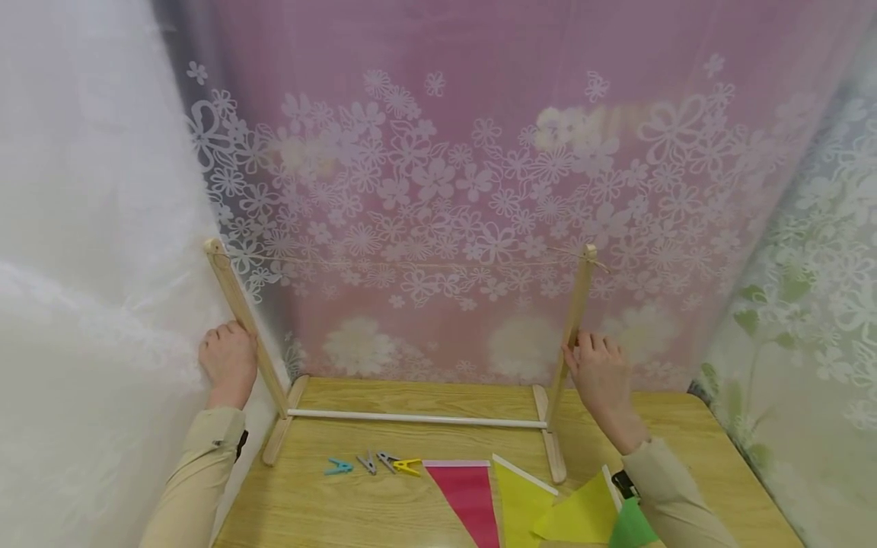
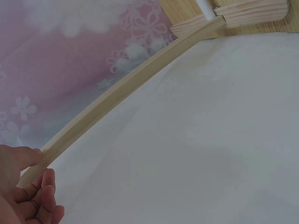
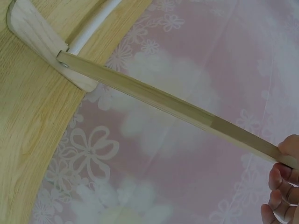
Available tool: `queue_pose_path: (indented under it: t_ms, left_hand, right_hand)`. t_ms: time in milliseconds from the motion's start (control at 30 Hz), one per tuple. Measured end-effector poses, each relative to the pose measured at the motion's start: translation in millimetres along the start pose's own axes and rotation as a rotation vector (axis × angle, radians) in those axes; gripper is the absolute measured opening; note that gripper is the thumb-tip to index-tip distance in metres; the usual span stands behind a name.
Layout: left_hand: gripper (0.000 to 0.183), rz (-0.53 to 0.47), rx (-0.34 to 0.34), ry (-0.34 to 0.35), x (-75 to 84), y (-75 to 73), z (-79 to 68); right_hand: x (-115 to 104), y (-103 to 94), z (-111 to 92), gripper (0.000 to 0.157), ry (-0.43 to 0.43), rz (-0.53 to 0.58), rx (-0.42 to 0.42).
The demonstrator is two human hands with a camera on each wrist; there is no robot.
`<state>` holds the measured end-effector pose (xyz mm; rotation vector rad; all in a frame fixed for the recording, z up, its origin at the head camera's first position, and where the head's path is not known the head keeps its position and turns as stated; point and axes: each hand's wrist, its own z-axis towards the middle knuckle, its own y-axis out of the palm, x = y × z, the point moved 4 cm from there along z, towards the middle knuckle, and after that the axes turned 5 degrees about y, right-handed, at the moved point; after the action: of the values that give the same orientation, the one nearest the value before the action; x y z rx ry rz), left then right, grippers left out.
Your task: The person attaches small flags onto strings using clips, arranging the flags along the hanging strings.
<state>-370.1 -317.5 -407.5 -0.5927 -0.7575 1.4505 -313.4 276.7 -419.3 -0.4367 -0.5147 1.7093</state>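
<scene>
A wooden stand with two upright posts stands on the table, a string (image 1: 411, 264) tied between the post tops. My left hand (image 1: 229, 358) grips the left post (image 1: 240, 304) about halfway up; in the left wrist view, thumb and fingers (image 2: 46, 196) lie on either side of it. The right post (image 1: 578, 304) is pinched by my right hand (image 1: 603, 373), also seen at the edge of the right wrist view with its fingers (image 3: 282, 186) curled. A white rod (image 1: 418, 418) joins the posts low down, above wooden feet (image 1: 277, 441).
On the table (image 1: 329, 510) in front of the stand lie several clothespins, among them a blue clothespin (image 1: 339, 466) and a yellow clothespin (image 1: 407, 466). Beside them are a red pennant (image 1: 469, 495), yellow pennants (image 1: 521, 502) and a green pennant (image 1: 632, 525). Flowered curtains (image 1: 438, 152) hang close behind.
</scene>
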Motion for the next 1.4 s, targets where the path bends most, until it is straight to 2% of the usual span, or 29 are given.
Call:
queue_pose_path:
  t_ms: [367,667,900,1067,1200,1400]
  left_hand:
    - [0.036,0.015,0.032,0.038,2.2,2.1,-1.2]
    - [0.037,0.033,0.062,0.097,7.6,-1.9,-1.5]
    - [0.038,0.053,0.045,0.12,12.1,-2.0,-0.9]
    - [0.036,0.068,0.083,0.158,19.3,-3.3,-1.1]
    - [0.033,0.038,0.099,0.158,24.4,-3.3,-3.3]
    - [0.033,-0.009,0.074,0.13,29.3,-0.3,-5.5]
  right_hand:
    - [-4,0.8,-2,0.032,0.035,-0.017,0.015]
    - [-3,1.3,-2,0.031,0.054,0.01,0.046]
    - [3,1.2,-2,0.028,0.072,0.017,0.018]
    - [9,-1.5,-3,0.027,0.098,0.017,0.005]
    - [13,-4.8,-6,0.026,0.113,0.025,0.003]
    - [18,-7.5,-9,0.026,0.131,0.031,0.0]
